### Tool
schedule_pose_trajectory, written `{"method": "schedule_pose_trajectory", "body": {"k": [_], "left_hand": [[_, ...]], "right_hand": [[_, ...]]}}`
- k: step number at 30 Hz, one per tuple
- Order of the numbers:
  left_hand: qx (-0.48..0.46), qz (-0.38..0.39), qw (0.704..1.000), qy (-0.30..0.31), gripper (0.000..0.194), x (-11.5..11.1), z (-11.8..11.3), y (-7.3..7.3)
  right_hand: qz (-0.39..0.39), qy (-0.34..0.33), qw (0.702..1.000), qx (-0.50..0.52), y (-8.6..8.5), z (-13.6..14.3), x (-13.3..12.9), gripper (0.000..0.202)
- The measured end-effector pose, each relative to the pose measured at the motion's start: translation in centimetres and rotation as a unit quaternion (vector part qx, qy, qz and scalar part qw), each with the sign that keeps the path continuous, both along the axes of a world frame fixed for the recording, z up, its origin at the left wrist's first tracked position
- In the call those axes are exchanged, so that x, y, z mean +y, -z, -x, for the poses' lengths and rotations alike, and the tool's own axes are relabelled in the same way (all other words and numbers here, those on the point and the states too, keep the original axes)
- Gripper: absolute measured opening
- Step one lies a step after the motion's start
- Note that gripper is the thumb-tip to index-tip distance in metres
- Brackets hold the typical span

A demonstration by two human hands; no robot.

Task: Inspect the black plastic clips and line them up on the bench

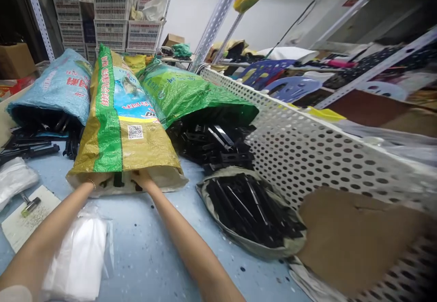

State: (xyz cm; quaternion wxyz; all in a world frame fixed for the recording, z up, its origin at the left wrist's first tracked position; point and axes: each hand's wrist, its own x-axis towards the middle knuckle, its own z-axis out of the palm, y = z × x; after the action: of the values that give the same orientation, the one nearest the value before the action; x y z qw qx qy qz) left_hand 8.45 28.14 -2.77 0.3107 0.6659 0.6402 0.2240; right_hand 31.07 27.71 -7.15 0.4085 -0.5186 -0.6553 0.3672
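A yellow and green woven sack (146,145) lies on the blue table with its mouth facing me. Both forearms reach into that mouth. My left hand (97,179) is mostly inside at the left, a thin bracelet at its wrist. Farther right, my right hand (141,177) is also largely covered by the sack's edge. The fingers of both hands are hidden. Some black pieces show in the opening between them. A green sack (191,93) at the right and a light blue sack (59,83) at the left spill black plastic parts (221,142).
An open cloth bag (208,188) of long black parts sits right of centre. Perforated white panel (283,142) and brown cardboard (358,238) border the right side. White plastic bags (80,256) and a small metal hammer (31,206) lie at the left. Crates (111,35) stand behind.
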Motion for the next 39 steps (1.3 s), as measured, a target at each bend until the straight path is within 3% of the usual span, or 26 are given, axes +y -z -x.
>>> {"method": "schedule_pose_trajectory", "body": {"k": [3,5,7,9,11,13,17,19,23,26,28,30,32,34,36,39], "left_hand": [[-0.028,0.005,0.998,0.060,0.044,-2.0,-1.2,-0.8],[-0.047,0.001,0.996,0.071,0.046,-4.2,-1.4,-1.9],[-0.105,-0.008,0.993,0.060,0.054,-7.1,-1.2,-3.3],[-0.224,0.016,0.972,0.064,0.066,-10.5,-1.1,-5.0],[-0.359,0.076,0.926,0.090,0.078,-14.0,-1.2,-6.3],[-0.456,0.144,0.869,0.125,0.079,-17.2,-1.5,-7.1],[-0.587,0.280,0.749,0.125,0.054,-22.2,-2.2,-6.5],[-0.598,0.323,0.726,0.106,0.052,-24.0,-2.3,-5.8],[-0.549,0.267,0.789,0.062,0.046,-27.0,-2.0,-5.8],[-0.505,0.210,0.835,0.050,0.052,-28.5,-1.5,-6.2],[-0.467,0.180,0.864,0.052,0.055,-28.9,-1.4,-6.2],[-0.437,0.146,0.886,0.052,0.060,-28.9,-1.4,-5.9],[-0.433,0.122,0.892,0.036,0.061,-28.6,-1.5,-5.4],[-0.452,0.116,0.885,0.001,0.054,-28.1,-1.6,-5.1],[-0.473,0.120,0.872,-0.034,0.045,-27.7,-1.6,-5.0],[-0.487,0.124,0.863,-0.050,0.038,-27.2,-1.5,-4.8]], "right_hand": [[-0.005,-0.021,0.999,-0.029,0.3,-1.1,-4.8,0.048],[-0.025,0.003,0.999,-0.043,-0.2,-1.5,-8.0,0.051],[-0.058,0.059,0.996,-0.027,-1.4,-1.6,-10.9,0.049],[-0.074,0.088,0.993,0.030,-3.2,-1.2,-13.6,0.044],[-0.046,0.071,0.990,0.114,-5.3,-0.3,-15.9,0.043],[-0.003,0.040,0.981,0.190,-7.2,0.8,-18.0,0.045],[0.000,-0.005,0.976,0.216,-8.9,2.6,-21.3,0.047],[-0.024,-0.007,0.982,0.187,-9.0,3.0,-22.7,0.043],[-0.102,0.015,0.992,0.071,-8.8,3.3,-24.9,0.029],[-0.140,0.017,0.990,-0.026,-8.8,3.5,-25.6,0.032],[-0.111,0.008,0.994,-0.014,-8.7,3.8,-25.5,0.040],[-0.021,-0.012,0.998,0.064,-8.4,4.1,-25.4,0.048],[0.077,-0.042,0.987,0.137,-8.1,4.2,-25.6,0.053],[0.099,-0.073,0.985,0.125,-7.9,4.4,-26.6,0.054],[0.032,-0.096,0.995,0.020,-7.7,4.6,-28.5,0.051],[-0.072,-0.106,0.982,-0.140,-7.2,5.2,-31.4,0.044]]}}
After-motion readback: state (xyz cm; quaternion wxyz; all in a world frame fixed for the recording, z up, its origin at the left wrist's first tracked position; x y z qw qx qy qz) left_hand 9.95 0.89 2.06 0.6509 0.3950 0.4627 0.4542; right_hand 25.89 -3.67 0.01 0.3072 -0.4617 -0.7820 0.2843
